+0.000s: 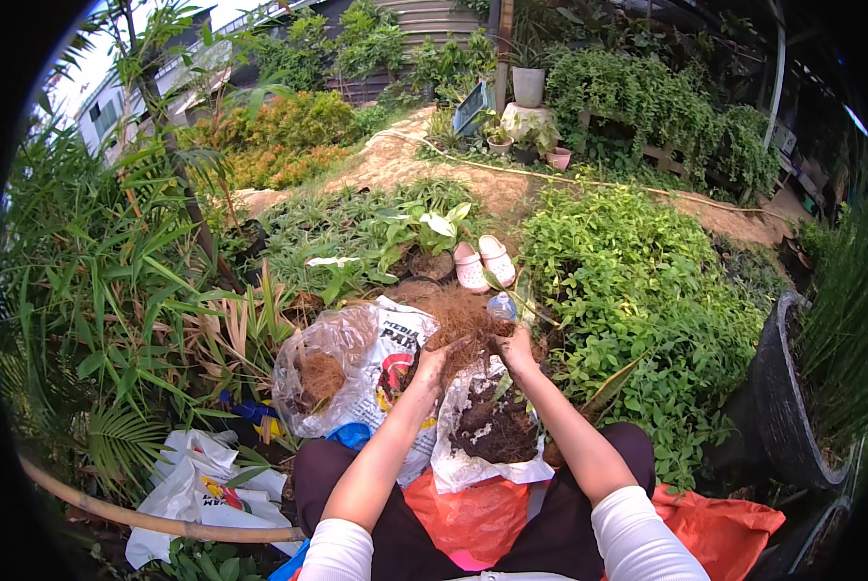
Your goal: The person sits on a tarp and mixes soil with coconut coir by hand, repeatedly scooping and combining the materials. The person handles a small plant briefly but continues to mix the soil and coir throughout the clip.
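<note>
Between them, my left hand [436, 359] and my right hand [515, 348] hold a loose clump of brown coir-like fibre [459, 319]. Dark soil clings to my fingers and wrists. Below the hands an opened white sack [452, 443] carries a heap of dark potting soil [495, 425]. A printed white potting-media bag [397, 327] lies left of my left hand. Beside that bag, a clear plastic bag [288, 378] contains more brown fibre [321, 374]. Just beyond my right hand stands a clear plastic bottle [502, 306], partly hidden by the fibre.
Pink clogs [483, 263] sit ahead, beside a potted plant [434, 247]. Dense green plants [637, 269] border the right side, with a large black pot [789, 392] farther out. A bamboo pole [158, 521] and a crumpled white sack [209, 494] lie lower left. Orange sheeting [470, 519] spreads beneath me.
</note>
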The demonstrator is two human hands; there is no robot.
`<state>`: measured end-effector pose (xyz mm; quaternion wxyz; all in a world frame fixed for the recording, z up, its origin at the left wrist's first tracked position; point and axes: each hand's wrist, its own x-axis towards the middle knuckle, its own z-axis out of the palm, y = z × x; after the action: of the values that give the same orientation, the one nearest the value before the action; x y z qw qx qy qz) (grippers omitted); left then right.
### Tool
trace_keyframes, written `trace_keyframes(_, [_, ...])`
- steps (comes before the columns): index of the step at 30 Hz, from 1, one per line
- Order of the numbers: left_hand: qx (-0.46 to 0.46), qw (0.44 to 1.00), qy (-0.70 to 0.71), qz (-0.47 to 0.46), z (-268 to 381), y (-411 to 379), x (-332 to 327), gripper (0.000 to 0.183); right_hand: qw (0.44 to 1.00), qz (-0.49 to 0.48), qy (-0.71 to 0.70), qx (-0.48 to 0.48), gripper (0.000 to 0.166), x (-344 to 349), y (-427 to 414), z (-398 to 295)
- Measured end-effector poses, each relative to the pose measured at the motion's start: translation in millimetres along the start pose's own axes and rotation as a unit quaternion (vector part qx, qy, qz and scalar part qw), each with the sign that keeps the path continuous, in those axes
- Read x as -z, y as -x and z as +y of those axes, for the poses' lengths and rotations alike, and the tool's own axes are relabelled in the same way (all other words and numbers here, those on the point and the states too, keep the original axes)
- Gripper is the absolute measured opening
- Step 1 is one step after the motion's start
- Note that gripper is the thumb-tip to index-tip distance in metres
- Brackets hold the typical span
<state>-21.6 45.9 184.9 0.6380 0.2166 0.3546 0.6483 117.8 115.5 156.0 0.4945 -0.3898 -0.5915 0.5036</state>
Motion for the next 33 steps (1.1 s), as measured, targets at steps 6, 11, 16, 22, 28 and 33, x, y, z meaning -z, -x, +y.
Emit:
trace_keyframes(6, [-0.058, 0.991, -0.028, 0.116, -1, -21, 48, 0.035, 0.993, -0.063, -0.071, -0.074, 0.022, -23, 1, -36])
trace_keyframes(11, [-0.126, 0.971, 0.052, 0.197, 5, -44, 72, 0.037, 0.987, -0.067, 0.138, -0.053, 0.024, -9, -42, 43])
trace_keyframes(16, [-0.09, 0.969, 0.05, 0.223, 14, -46, 101, 0.04, 0.967, -0.054, -0.039, -0.244, 0.037, -43, -61, 89])
trace_keyframes(22, [-0.065, 0.98, 0.059, 0.181, 13, -56, 136, 0.041, 0.978, -0.034, 0.191, -0.079, 0.033, -53, -72, 124])
trace_keyframes(28, [-0.03, 0.985, -0.004, 0.172, 31, -40, 92, 0.036, 0.982, -0.151, 0.029, -0.114, 0.042, -65, -69, 82])
trace_keyframes(33, [-0.078, 0.984, -0.078, 0.137, 17, -51, 84, 0.04, 0.904, -0.219, -0.29, -0.224, 0.055, -71, -48, 48])
